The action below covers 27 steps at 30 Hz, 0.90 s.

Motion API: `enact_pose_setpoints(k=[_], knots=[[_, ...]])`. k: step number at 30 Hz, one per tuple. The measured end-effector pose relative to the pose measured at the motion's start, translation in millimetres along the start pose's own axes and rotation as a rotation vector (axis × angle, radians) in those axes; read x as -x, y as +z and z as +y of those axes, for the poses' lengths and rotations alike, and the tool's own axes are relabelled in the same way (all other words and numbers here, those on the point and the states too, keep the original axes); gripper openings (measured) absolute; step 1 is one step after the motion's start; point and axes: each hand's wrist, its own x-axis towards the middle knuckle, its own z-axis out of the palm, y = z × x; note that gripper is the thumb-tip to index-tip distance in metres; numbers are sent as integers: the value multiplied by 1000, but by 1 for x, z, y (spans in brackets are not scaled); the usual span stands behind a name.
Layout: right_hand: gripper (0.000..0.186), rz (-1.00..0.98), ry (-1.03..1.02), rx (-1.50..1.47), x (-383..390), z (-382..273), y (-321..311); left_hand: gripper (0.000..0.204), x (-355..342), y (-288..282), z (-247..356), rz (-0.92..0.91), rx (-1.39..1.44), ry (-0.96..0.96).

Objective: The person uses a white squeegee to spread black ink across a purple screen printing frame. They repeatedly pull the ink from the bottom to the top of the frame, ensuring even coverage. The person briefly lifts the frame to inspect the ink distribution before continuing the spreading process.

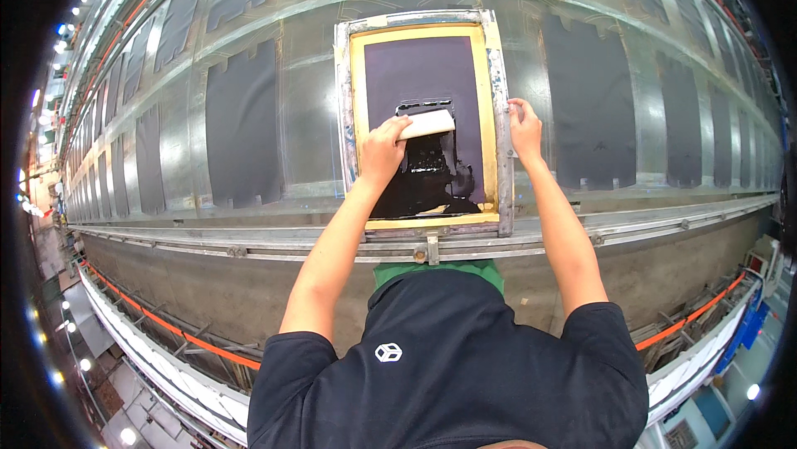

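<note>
My left hand is wrapped round the left end of a pale squeegee. The squeegee lies across the dark mesh of a screen printing frame, slightly tilted up toward its right end. Glossy black ink covers the mesh below the squeegee, with a thin wet line just above it. Yellow tape borders the mesh inside the worn metal frame. At the frame's right rail, my right hand grips the edge with bent fingers; some of its fingertips are hidden.
The frame rests on a long grey table with dark fabric pieces on both sides, including one to the right. A metal rail runs along the near edge, with a small bracket below the frame. Orange strips flank the aisle.
</note>
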Motion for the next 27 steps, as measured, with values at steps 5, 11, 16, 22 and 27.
enact_pose_setpoints(k=[5,11,16,22,27], knots=[[37,41,-607,465,0,-54,-9,32,-42,-9,-13,-40,28,-59],[37,-218,-707,420,2,-89,27,29,-57,4,-5,-43,46,3],[36,-263,-725,328,75,-68,19,39,19,1,10,-135,33,-30],[45,-356,-660,298,153,-51,-1,47,99,-8,37,-161,-27,3],[43,-260,-729,246,92,-71,9,39,42,-9,22,-75,-37,-6]])
